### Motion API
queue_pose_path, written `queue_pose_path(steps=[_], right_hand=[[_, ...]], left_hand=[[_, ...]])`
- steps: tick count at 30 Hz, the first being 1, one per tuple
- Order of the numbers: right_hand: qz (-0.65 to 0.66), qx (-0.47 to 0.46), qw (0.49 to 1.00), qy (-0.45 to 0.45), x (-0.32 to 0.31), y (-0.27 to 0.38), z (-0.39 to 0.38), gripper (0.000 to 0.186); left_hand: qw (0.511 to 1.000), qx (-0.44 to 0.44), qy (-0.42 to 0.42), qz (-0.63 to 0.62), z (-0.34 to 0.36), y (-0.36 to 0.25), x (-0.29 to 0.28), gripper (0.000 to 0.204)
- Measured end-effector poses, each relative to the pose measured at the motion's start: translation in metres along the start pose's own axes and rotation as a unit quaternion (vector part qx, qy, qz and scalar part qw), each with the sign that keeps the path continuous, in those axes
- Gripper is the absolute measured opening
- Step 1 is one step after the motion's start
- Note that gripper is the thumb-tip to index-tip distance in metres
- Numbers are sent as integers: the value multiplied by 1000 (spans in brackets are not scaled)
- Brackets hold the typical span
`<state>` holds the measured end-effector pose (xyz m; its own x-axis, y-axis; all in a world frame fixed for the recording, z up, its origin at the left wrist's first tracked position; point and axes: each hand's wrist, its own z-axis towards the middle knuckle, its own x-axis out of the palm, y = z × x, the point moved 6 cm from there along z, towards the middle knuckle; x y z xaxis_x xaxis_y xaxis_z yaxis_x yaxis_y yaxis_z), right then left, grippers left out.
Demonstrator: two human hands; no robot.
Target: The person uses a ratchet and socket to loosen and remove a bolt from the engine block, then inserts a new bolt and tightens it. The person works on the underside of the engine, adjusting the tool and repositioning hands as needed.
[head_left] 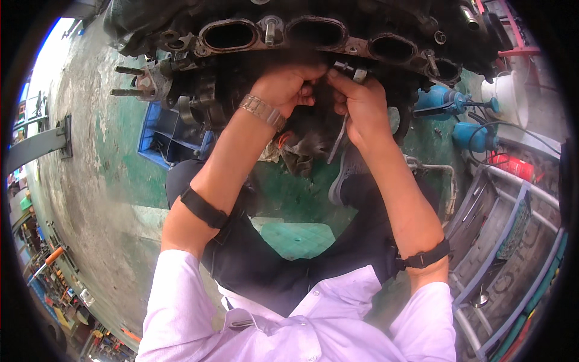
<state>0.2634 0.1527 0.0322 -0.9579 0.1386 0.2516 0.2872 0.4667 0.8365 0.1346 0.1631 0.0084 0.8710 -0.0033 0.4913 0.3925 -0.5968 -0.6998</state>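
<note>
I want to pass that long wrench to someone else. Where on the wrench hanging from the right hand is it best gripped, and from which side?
Probably the bare lower shank of the wrench, reached from below. Its top end is taken up by the right hand against the engine block, beside the left hand; only the slim lower part hangs free toward the green floor.
</note>
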Motion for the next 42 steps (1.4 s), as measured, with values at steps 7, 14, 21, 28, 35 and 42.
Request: queue_pose_path(steps=[7,14,21,28,35,42], right_hand=[[9,7,1000,-21,-2,-4,1,11],[12,24,999,-28,-5,-4,1,6],[6,18,999,-46,-4,-5,1,9],[-12,16,999,-33,0,-6,1,10],[-8,15,999,-32,-1,-2,-4,9],[16,25,1000,4,2,-3,-3,5]], left_hand=[[999,-16,-7,-28,-2,4,0,7],[981,170,38,81,6,0,-4,7],[972,83,18,218,14,15,-11,13],[966,71,-35,244,0,5,-7,16],[989,-6,-39,139,-2,6,-3,11],[998,-33,-18,-40,-2,11,-1,8]])
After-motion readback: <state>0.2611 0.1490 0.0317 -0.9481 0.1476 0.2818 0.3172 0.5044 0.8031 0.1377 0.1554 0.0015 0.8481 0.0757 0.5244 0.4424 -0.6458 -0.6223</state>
